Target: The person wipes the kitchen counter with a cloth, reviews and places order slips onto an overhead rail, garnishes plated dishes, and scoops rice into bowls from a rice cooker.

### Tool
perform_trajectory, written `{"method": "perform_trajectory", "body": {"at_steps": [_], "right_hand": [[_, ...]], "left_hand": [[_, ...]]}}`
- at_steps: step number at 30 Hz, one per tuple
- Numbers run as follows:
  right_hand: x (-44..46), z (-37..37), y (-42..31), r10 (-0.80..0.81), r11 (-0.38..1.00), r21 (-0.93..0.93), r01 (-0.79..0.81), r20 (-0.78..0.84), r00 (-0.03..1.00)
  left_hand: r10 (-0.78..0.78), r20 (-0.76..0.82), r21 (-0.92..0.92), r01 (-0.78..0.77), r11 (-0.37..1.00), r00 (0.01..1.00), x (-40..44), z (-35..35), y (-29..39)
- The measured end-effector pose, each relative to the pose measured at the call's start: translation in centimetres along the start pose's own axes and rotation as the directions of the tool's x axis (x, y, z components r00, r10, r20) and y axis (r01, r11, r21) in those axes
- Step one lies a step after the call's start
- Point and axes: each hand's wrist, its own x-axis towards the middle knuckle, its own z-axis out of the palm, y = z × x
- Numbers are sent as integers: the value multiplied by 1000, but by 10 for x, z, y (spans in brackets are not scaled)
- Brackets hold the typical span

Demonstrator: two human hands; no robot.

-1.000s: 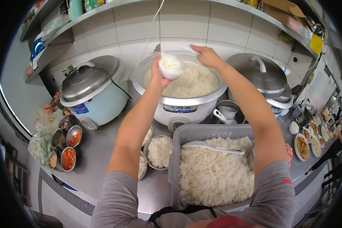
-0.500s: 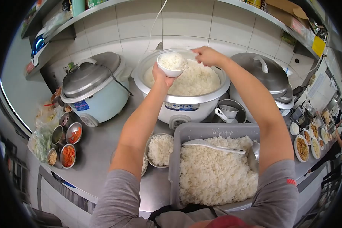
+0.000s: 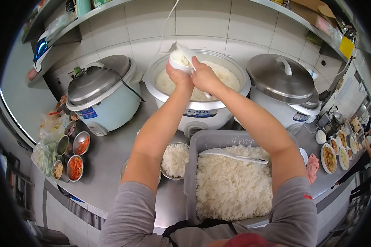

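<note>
Over the left part of the middle rice cooker (image 3: 193, 110), my left hand (image 3: 179, 76) holds a small white bowl (image 3: 179, 67) with rice in it. My right hand (image 3: 205, 77) is closed round a white rice paddle (image 3: 185, 51), whose blade lies against the rice at the bowl's upper right side. Both hands nearly touch. Cooked rice (image 3: 222, 77) fills the open cooker below them. Nearer to me, a grey tub (image 3: 189, 164) of rice has another white paddle (image 3: 231, 156) resting on its rice.
Lidded cookers stand at left (image 3: 111, 107) and right (image 3: 276, 86). Metal bowls of rice (image 3: 175, 159) sit left of the tub. Small bowls of orange food (image 3: 75, 168) stand at far left, filled plates (image 3: 329, 159) and a pink cloth (image 3: 312, 168) at right. A shelf (image 3: 123, 3) runs above.
My right hand has moved left and down from the cooker's back rim to the bowl, bringing the paddle against the rice. The bowl has dipped and tilted slightly.
</note>
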Motion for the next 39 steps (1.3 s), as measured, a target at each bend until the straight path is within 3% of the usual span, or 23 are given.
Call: {"method": "perform_trajectory", "body": {"at_steps": [2, 6, 8, 9, 11, 12, 13, 14, 17, 18, 19, 20, 21, 22, 24, 25, 27, 28, 31, 32, 35, 36, 39], "right_hand": [[7, -10, 9, -39, 967, -232, 109, 288, 957], [17, -37, 27, -237, 958, -111, 266, 225, 945], [16, -53, 18, -296, 851, -375, 367, 234, 926], [13, -46, 24, -301, 851, -372, 370, 231, 925], [1, -31, 33, -533, 796, -203, 570, 211, 819], [7, -36, 39, -533, 795, -205, 571, 213, 819], [13, -49, 26, -233, 967, -65, 247, 168, 958], [16, -56, 21, 101, 989, 87, -118, 175, 979], [17, -48, 31, 206, 971, 61, -232, 286, 936], [10, -33, 36, 201, 973, 57, -225, 282, 938], [-5, -7, 40, -103, 989, -103, 109, 64, 993], [-15, 9, 43, -431, 868, -316, 384, -92, 898], [-17, 13, 45, -454, 835, -382, 395, -75, 888], [-15, 7, 46, -451, 839, -378, 393, -76, 890], [0, -29, 41, -120, 992, 39, 117, 123, 985], [6, -48, 32, -118, 993, 40, 113, 129, 985], [9, -78, 12, 113, 986, 64, -151, 403, 908], [0, -79, 9, 122, 984, 67, -163, 409, 904], [-37, -73, 8, -410, 878, -74, 474, 398, 821], [-44, -78, 9, -401, 882, -67, 466, 410, 819], [-62, -111, -5, -76, 986, -98, 138, 469, 880], [-58, -122, -1, -149, 984, -27, 178, 436, 888], [-78, -134, -5, -44, 995, -44, 88, 593, 804]], "left_hand": [[-43, -14, -9, 43, 999, 999, -4, -4, 6], [-154, 34, -20, 155, 988, 988, -5, -10, 19], [-170, 63, -14, 171, 985, 983, -8, -8, 23], [-181, 100, -2, 182, 983, 978, -8, -5, 28], [-207, 117, -13, 210, 978, 971, -3, -9, 32], [-238, 128, -21, 243, 970, 963, -2, -13, 33], [-237, 132, -20, 241, 970, 963, -1, -13, 36], [-271, 196, -25, 281, 959, 943, -2, -14, 39], [-273, 275, -31, 293, 956, 922, -3, -11, 40], [-242, 286, -46, 266, 963, 927, -2, -9, 38], [-241, 285, -54, 266, 962, 928, -3, -7, 36], [-223, 224, -48, 239, 970, 949, -5, -5, 35], [-207, 157, -35, 215, 976, 966, -8, -6, 34], [-208, 154, -30, 215, 976, 966, -10, -10, 36], [-286, 265, -49, 309, 950, 921, -14, -17, 48], [-286, 258, -50, 309, 950, 923, -17, -21, 52], [-408, 353, 16, 430, 903, 842, -29, -28, 63], [-415, 342, 19, 436, 900, 843, -38, -29, 66], [-477, 256, 39, 484, 874, 841, -65, -31, 76], [-503, 237, 74, 501, 862, 831, -75, -35, 79], [-582, 196, 140, 565, 813, 789, -114, -45, 84], [-619, 198, 176, 594, 785, 760, -129, -46, 83], [-716, 172, 201, 687, 698, 677, -167, -48, 77]]}}
